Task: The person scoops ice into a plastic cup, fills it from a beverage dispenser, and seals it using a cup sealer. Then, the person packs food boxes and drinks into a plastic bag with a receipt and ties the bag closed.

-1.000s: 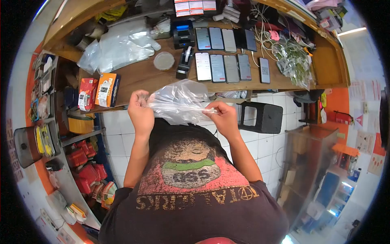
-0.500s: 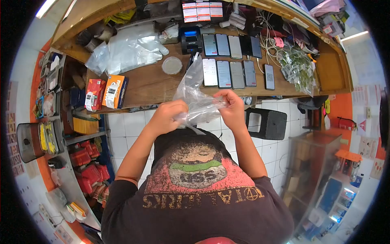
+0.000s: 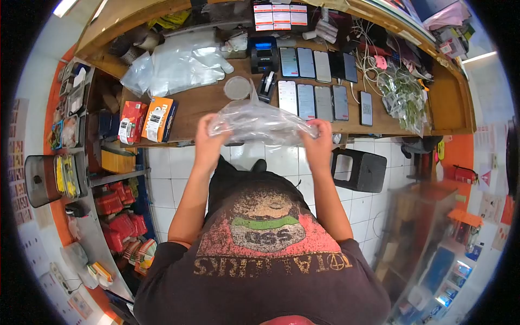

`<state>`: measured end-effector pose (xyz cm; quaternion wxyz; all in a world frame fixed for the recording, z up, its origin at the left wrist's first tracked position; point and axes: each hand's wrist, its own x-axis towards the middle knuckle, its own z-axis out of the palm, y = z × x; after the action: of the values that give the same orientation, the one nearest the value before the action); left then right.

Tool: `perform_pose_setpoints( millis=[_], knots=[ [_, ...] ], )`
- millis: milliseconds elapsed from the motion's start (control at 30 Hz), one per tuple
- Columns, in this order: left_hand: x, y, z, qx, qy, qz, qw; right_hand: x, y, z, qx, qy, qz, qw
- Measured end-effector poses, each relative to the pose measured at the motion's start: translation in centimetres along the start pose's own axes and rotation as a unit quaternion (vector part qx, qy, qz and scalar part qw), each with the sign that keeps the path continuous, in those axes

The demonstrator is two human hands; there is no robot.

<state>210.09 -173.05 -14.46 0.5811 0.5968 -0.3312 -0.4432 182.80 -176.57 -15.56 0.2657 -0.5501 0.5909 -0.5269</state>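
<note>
The shirt (image 3: 260, 292) is dark, faded brownish black, with short sleeves, the left sleeve (image 3: 161, 262) and right sleeve (image 3: 362, 262) both loose. Its cracked, speckled print (image 3: 265, 233) shows a rounded shape: a tan part, a curved green band (image 3: 265, 222), then a greyish part with dark characters, set against worn red. Tan lettering (image 3: 271, 266) runs across the chest, partly rubbed away, with a circled A (image 3: 337, 262) at one end. The trousers (image 3: 230, 179) are black, and one shoe (image 3: 259, 166) is dark. Left hand (image 3: 209, 134) and right hand (image 3: 319, 136) are bare.
</note>
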Motion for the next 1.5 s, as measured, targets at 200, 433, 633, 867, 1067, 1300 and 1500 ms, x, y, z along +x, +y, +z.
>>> perform_pose_setpoints(
  millis=[200,433,633,867,1067,1300,1500],
  knots=[
    [1.6,-3.7,-4.0,0.217,0.001,-0.053,0.975,0.9,3.7,1.5,0.037,0.026,0.134,0.99],
    [1.6,-1.3,-2.6,0.427,-0.134,0.302,0.842,1.1,-6.1,5.6,-0.082,-0.241,-0.116,0.96],
    [-0.1,10.3,-4.9,0.377,0.075,0.27,0.883,7.6,-10.6,2.6,0.043,-0.121,-0.038,0.991],
    [-0.1,3.4,-12.2,0.474,0.088,0.115,0.869,0.2,-3.8,8.5,-0.1,-0.245,-0.082,0.961],
    [-2.2,9.7,-13.3,0.357,0.238,0.361,0.828,1.0,-13.8,10.6,0.252,-0.147,-0.105,0.951],
    [-5.7,-3.3,-23.6,-0.274,0.221,-0.271,0.896,-6.7,-4.3,15.5,0.345,-0.321,0.457,0.754],
    [-8.1,-4.4,-35.4,-0.434,0.211,-0.285,0.828,-5.1,-3.4,26.3,0.245,-0.618,0.457,0.591]
  ],
)
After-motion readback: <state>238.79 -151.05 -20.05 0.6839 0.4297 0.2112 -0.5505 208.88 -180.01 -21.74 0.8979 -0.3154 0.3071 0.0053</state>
